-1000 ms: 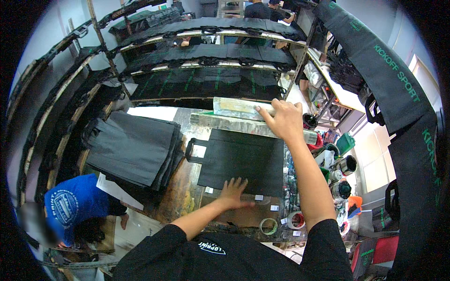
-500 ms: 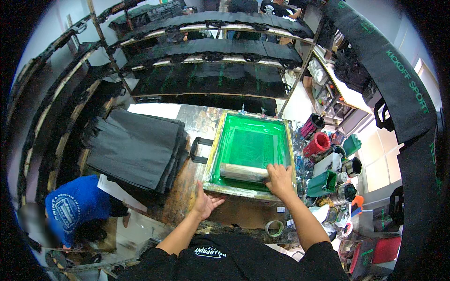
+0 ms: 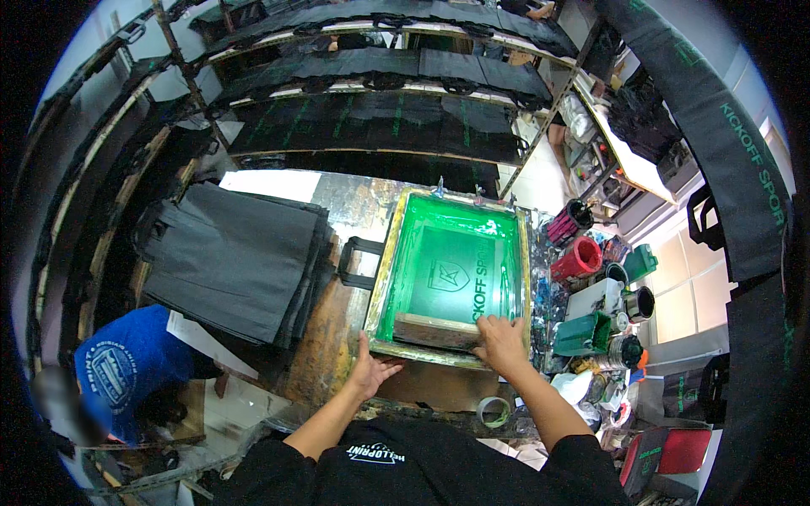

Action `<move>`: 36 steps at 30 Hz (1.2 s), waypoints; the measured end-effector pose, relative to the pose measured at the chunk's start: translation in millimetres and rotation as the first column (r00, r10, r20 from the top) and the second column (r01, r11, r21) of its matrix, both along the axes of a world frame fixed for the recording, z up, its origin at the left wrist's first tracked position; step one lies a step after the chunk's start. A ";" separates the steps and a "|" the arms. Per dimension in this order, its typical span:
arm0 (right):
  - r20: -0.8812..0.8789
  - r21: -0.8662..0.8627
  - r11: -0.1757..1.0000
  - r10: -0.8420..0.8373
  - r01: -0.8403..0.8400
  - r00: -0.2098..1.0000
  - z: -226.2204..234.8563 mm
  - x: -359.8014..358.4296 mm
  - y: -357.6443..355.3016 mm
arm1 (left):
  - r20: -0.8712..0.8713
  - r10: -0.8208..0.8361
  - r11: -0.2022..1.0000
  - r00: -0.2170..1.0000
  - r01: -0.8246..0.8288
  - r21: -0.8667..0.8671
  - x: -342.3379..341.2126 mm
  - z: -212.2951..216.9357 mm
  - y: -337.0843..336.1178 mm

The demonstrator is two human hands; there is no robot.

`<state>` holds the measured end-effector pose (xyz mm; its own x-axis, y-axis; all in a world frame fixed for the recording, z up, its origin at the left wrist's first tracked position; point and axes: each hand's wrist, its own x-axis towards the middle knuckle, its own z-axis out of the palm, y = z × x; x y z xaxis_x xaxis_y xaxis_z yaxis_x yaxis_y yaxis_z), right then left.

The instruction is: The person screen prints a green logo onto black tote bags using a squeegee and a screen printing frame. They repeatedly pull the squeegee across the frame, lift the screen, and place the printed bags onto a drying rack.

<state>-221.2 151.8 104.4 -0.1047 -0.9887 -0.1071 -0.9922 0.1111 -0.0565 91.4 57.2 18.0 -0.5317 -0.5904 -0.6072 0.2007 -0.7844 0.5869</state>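
The green printing screen (image 3: 451, 274) lies flat in its wooden frame on the stained worktable (image 3: 325, 337), and everything else sits around it. Right hand (image 3: 499, 344) is at the screen's near edge, fingers curled down over the wooden squeegee (image 3: 434, 331), which lies across the near end of the green mesh. So that hand's clamped on the squeegee. Left hand (image 3: 369, 371) is just off the frame's near-left corner, palm down and fingers spread, pressing flat on the tabletop, w/ fingertips about touching the frame edge; it grips nothing.

A black strap handle (image 3: 353, 261) pokes out from under the screen's left side, so there's a bag beneath, mostly hidden. Left of the screen, a stack of flat black bags (image 3: 232, 257) covers that part of the table. Right of the screen stand ink pots and tubs: a red container (image 3: 579, 257), a green tub (image 3: 582, 333), 1 dark round can (image 3: 639, 302), all close together. Near side of the screen, by the right forearm, lies a roll of tape (image 3: 494, 411).

Beyond the screen's far edge, drying racks (image 3: 380, 126) hold rows of black printed pieces. Far left and nearer than the screen, another person in a blue shirt (image 3: 126, 363) bends low.
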 end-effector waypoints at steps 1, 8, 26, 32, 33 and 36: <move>-0.008 -0.009 1.000 0.001 -0.001 1.000 -3.7 1.9 -0.2 | -0.001 -0.017 1.000 1.000 0.017 -0.001 0.5 0.3 -1.1; 0.004 -0.150 0.989 -0.007 0.008 1.000 -20.0 -19.2 -40.3 | 0.070 0.026 1.000 0.997 -0.027 0.012 -2.2 2.0 -1.5; -0.074 -0.187 0.981 -0.062 0.047 0.995 -77.2 -174.0 -270.6 | 0.081 -0.044 0.988 0.996 0.032 0.148 2.1 -12.5 -6.5; -0.060 -0.132 0.990 -0.054 0.045 0.997 -68.0 -185.6 -285.0 | 0.265 -0.282 0.906 0.922 0.165 0.391 11.6 -49.7 -23.2; -0.054 -0.136 0.990 -0.050 0.042 0.997 -66.0 -186.0 -283.8 | 0.268 -0.389 0.854 0.881 0.236 0.464 20.0 -55.2 -29.3; -0.049 -0.180 0.980 -0.090 0.080 0.995 -61.8 -177.7 -278.8 | 0.062 -0.774 0.595 0.630 0.691 0.411 34.2 -54.7 -65.2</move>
